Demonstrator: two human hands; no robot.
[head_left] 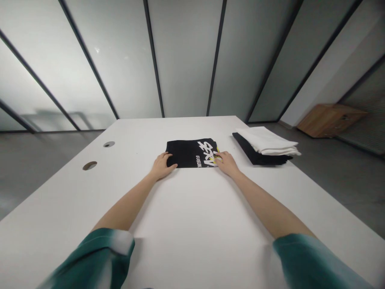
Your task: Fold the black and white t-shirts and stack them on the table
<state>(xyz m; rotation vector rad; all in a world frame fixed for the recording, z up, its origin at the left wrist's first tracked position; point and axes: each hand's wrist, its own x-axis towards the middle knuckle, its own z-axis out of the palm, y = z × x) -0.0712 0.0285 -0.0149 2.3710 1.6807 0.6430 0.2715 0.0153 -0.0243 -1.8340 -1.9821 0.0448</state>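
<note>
A black folded garment (pixel 185 154), which looks like a T-shirt, lies flat on the white table (pixel 204 216). White lettering with touches of yellow runs over its right part. My left hand (pixel 162 165) rests at the garment's left edge, thumb and fingers spread apart, their tips on the cloth. At the opposite edge, beside the print, my right hand (pixel 227 162) touches the fabric with its fingers apart. Whether any fingertips reach under the cloth is hidden.
To the right, folded white cloth (pixel 267 140) is stacked on folded black cloth (pixel 255 157) near the table's edge. Two round holes pierce the tabletop at left. Behind stand frosted glass panels (pixel 186 60); a wooden cabinet (pixel 327 120) is on the floor at far right.
</note>
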